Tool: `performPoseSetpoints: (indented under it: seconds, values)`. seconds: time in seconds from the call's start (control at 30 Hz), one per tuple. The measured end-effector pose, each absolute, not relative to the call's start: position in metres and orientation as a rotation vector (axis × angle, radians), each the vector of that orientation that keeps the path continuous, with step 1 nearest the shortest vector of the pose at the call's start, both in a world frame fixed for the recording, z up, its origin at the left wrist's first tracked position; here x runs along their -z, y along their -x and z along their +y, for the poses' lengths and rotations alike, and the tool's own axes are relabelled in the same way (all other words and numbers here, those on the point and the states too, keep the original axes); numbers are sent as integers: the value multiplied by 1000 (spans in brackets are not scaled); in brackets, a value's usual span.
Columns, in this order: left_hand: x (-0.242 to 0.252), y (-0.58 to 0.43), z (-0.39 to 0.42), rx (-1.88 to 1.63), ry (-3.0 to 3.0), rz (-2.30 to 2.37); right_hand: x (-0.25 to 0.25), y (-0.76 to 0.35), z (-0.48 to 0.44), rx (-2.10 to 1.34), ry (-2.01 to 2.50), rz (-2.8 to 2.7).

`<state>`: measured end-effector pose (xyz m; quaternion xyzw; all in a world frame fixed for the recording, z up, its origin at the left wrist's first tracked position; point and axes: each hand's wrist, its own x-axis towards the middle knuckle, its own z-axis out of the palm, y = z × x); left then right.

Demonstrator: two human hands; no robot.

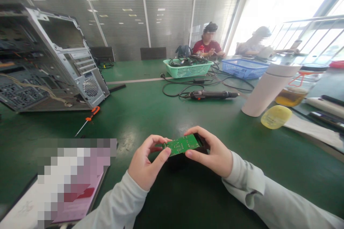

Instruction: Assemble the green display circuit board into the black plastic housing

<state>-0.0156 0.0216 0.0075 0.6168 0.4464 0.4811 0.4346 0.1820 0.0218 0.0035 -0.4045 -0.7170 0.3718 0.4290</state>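
A small green circuit board (182, 144) is held just above the green table (150, 114), solder side up. My left hand (146, 161) pinches its left end between thumb and fingers. My right hand (212, 152) grips its right end, where a black part (200, 139) shows under the fingers. Both sleeves are pale grey.
An open computer case (48, 61) lies at the far left with an orange-handled screwdriver (90, 116) beside it. An electric screwdriver (212, 95) with cables lies ahead. A white cup (268, 89), a yellow lid (276, 117), a jar, two baskets and two seated people are at the right and back. A booklet (70, 186) lies near left.
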Motion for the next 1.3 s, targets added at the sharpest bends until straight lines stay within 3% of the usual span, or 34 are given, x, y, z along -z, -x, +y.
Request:
performPoseSetpoints:
  seconds: [0.2, 0.67, 1.03, 1.3]
  values:
    - [-7, 19, 24, -1130, -1461, 1123, -7, -181, 20, -972, 1019, -1796]
    - [-11, 18, 14, -942, -2098, 1146, -14, -175, 12, -1111, 1007, -1790]
    - [5, 30, 36, -1136, -1258, 1367, -7, -182, 19, -1104, 1199, -1710]
    - [10, 31, 45, -1088, -808, 1127, -5, -184, 33, -1520, 1271, -952]
